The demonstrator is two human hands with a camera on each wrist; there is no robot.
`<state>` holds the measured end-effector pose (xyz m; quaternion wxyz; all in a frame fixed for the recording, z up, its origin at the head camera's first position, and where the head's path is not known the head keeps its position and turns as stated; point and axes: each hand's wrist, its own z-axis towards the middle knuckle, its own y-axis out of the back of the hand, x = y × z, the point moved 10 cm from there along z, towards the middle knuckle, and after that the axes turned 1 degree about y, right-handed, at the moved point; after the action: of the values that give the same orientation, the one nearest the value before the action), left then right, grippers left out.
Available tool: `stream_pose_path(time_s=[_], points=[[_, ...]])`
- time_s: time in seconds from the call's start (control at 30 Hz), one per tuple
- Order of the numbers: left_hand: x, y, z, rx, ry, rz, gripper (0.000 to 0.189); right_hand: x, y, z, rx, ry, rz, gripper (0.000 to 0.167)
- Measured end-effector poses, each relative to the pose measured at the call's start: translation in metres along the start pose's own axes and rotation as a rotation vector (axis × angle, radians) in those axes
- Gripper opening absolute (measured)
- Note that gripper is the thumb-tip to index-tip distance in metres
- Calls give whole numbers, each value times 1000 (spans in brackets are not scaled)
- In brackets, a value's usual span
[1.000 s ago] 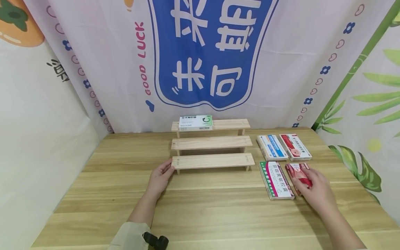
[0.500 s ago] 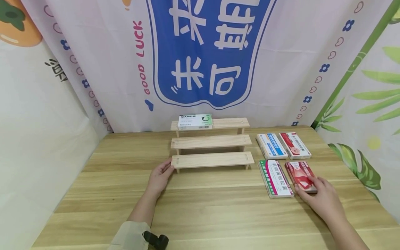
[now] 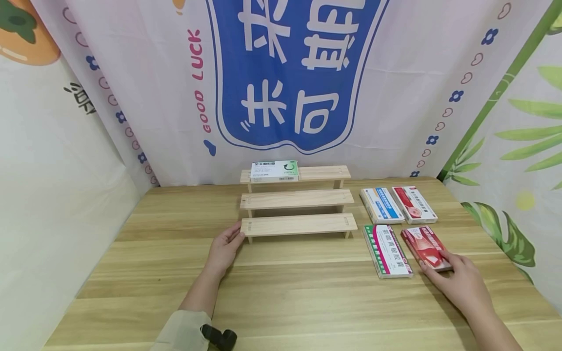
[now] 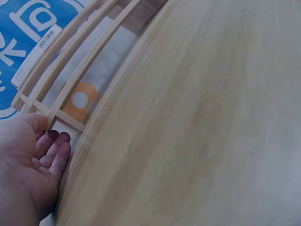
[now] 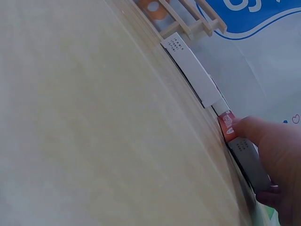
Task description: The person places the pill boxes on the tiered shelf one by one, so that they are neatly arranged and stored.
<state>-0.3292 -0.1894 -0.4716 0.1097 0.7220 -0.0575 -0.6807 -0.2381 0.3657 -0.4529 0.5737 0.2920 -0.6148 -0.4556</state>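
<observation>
At the left end of the lowest step of a three-tier wooden display stand (image 3: 298, 225), my left hand (image 3: 223, 252) holds the corner with thumb and fingers. The left wrist view shows that hand's fingers (image 4: 59, 157) curled beside the step's end. My right hand (image 3: 466, 286) grips the near end of a red medicine box (image 3: 423, 243) lying on the table, thumb on one side and fingers on the other. Just left of it lies a white medicine box with green and magenta bands (image 3: 388, 251). On the top step lies a white and green medicine box (image 3: 274, 171).
Behind the red box lie a blue and white medicine box (image 3: 382, 205) and a red and white medicine box (image 3: 414, 204). The wooden table (image 3: 281, 302) ends at a printed curtain (image 3: 175, 122) at the back.
My right hand has slid back along the red box to its near end, uncovering its top. That box has turned slightly, its near end shifting right. The left hand stays on the stand.
</observation>
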Motion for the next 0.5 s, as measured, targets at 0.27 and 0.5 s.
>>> stream_pose_path(time_s=[0.27,0.5], points=[[1,0,1,0,0,1,45,3,7,0,-2,-20,55,89],[1,1,0,-5,2,10,44,25,23,11,-38,44,94,86]])
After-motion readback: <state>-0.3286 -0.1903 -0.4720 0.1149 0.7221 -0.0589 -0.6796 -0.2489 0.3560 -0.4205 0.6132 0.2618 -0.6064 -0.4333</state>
